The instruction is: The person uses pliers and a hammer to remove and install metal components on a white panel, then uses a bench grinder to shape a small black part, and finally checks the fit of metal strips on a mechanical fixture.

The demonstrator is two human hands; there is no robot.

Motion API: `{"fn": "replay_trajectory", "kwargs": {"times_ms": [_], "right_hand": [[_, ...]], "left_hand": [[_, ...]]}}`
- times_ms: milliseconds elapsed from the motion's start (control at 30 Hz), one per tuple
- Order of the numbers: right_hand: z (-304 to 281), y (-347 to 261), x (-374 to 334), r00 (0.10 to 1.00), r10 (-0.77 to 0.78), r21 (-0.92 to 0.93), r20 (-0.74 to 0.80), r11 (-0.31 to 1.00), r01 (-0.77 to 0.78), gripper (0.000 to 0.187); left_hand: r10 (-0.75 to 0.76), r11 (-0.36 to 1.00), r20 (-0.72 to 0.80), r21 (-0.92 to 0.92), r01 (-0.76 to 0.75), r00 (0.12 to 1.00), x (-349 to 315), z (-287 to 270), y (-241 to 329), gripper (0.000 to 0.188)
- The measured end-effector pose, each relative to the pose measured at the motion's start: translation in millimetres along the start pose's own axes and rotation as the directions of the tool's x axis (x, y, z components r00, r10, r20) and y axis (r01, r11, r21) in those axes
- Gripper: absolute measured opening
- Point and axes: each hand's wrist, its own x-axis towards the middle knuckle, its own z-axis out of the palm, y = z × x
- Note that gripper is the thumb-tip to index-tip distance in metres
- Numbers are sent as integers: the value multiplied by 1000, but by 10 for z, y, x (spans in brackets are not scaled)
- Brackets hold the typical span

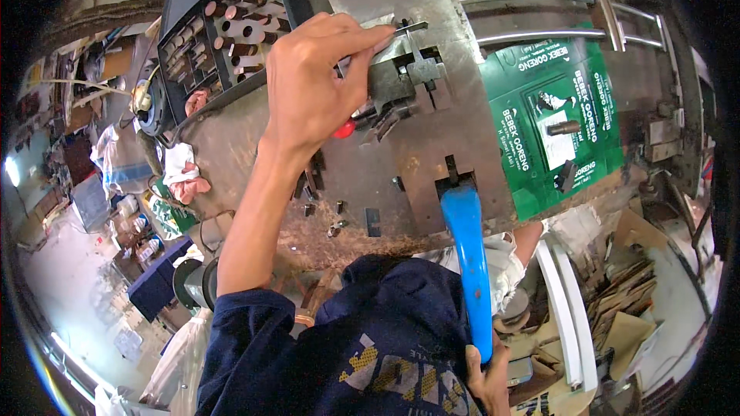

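Far left corner of the surface: black divided tray of steel cylinders. Right of it, the worker's left hand reaches toward the far edge, thumb and index fingers pinching the left end of the thin metal strip. Strip sits over the slotted steel fixture, mid-surface toward the far edge. Red knob just below that hand.

Near edge, centre: small dark plate among loose bits. Right of that, the blue lever overhangs the edge; right hand has its fingers wrapped on the low end, partly hidden. Green printed sheet along the right side.

Doing it well, IMO: grip the strip by its end only, seat it square, fingertips out of the slot before any lever load. Work the lever slowly, no jerk. Loose bits should stay out of the fixture.
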Motion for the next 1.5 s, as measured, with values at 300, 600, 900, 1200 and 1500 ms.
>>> {"fn": "replay_trajectory", "kwargs": {"times_ms": [300, 600, 900, 1200, 1500], "right_hand": [[16, 20, 99, 999, 21, 95, 45, 995, -25, 50], [93, 240, 145, 994, -113, -37, 8, 993, 113, 55], [26, 95, 53, 999, -39, 65, -18, 997, 40, 51], [-26, -91, 124, 1000, -27, 87, -15, 996, 28, 45], [125, 439, 70, 984, 133, -1, 122, 991, -134, 71]], "left_hand": [[-6, 1000, 0, 8, 6, 1000, -3, -3, 17, 24], [-9, 1000, 11, 20, 9, 1000, 13, -16, 44, 24], [-61, 998, -25, 30, 62, 998, 1, 24, 24, 21], [-100, 991, -74, 80, 106, 992, -21, 94, 187, 14], [-307, 952, 115, 49, 303, 945, 129, -74, 287, 15]]}}
